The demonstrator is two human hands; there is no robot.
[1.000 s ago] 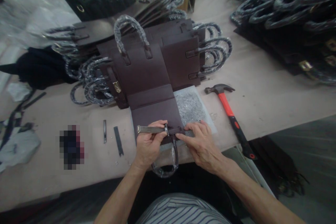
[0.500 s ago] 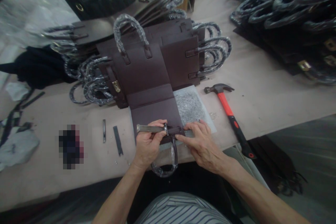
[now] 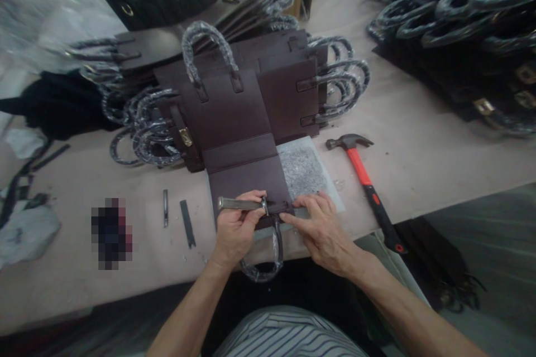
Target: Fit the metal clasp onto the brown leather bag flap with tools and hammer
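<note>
A dark brown leather bag panel (image 3: 247,178) lies near the table's front edge, its wrapped handle (image 3: 276,251) hanging over the side. My left hand (image 3: 237,234) pinches a metal punch (image 3: 240,204); the tip meets the leather beside a short strap (image 3: 278,207). On the right of that strap rests my right hand (image 3: 320,226), fingers stretched out, with the thumb and index fingertips touching the panel. It grips nothing that I can see. Part of a pale speckled board (image 3: 304,170) shows under the panel.
A claw hammer (image 3: 364,173) lies right of my right hand. To the left are a small metal rod (image 3: 166,207) and a dark flat strip (image 3: 187,223). Stacked brown bag pieces (image 3: 288,95) stand behind, and black bags (image 3: 452,67) fill the far right.
</note>
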